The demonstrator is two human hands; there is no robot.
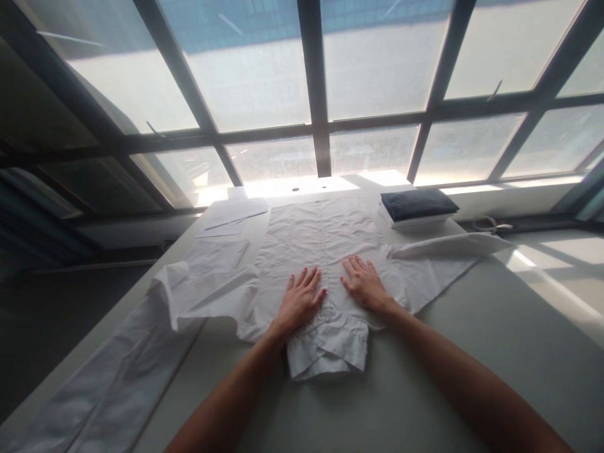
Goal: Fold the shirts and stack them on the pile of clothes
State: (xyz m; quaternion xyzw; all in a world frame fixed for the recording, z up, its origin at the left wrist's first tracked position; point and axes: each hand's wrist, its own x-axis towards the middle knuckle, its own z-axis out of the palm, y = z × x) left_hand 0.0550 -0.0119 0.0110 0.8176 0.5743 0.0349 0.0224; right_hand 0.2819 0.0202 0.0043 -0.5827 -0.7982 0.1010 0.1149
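A white button-up shirt [306,242] lies spread front-up on a grey table [472,352], its collar toward me and its sleeves out to both sides. My left hand [299,299] rests flat on the shirt's chest, just left of the button line, fingers stretched out. My right hand [363,283] lies flat on the chest just right of the button line, fingers also spread. Neither hand holds anything.
A folded dark blue garment on a stack of white ones [418,207] sits at the table's far right. White cloth pieces [233,217] lie at the far left, and a long white cloth [108,390] hangs along the left edge. Large windows [316,94] stand behind the table.
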